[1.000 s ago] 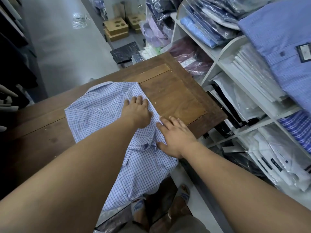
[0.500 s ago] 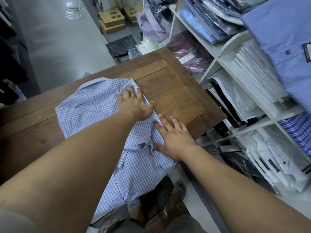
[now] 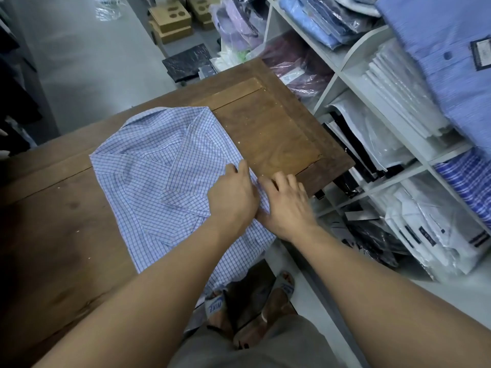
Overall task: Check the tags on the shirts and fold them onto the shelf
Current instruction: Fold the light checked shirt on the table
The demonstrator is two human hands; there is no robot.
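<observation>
One tabletop (image 3: 279, 134) of brown wood with an inset panel fills the left and middle of the view. One white shelf (image 3: 345, 75) stands just beside its right end, its compartments packed with bagged shirts (image 3: 398, 83) (too many and too overlapped to count). One blue shirt (image 3: 446, 49), unbagged and with a dark tag on its front, lies at the top right of the shelf.

One shirt (image 3: 159, 166), checked in pale blue and white, lies spread on the tabletop with a sleeve folded across its body. Its near end hangs over the tabletop's front edge. Two boxes (image 3: 170, 19) of cardboard sit on the floor beyond the tabletop. Two sandals (image 3: 215, 306) show below, on the person's feet.

There are two grips, side by side and touching, both at the shirt's right edge. The left grip (image 3: 233, 197) rests knuckles up on the cloth with its fingers bent down over that edge. Whether cloth is pinched beneath them cannot be told. The right grip (image 3: 288, 205) lies flat with its fingers spread and holds nothing. Its palm presses on the shirt's edge and its fingertips reach onto bare wood. Nearly all of the shirt lies to the left of both grips, with only a narrow strip of cloth under them.
</observation>
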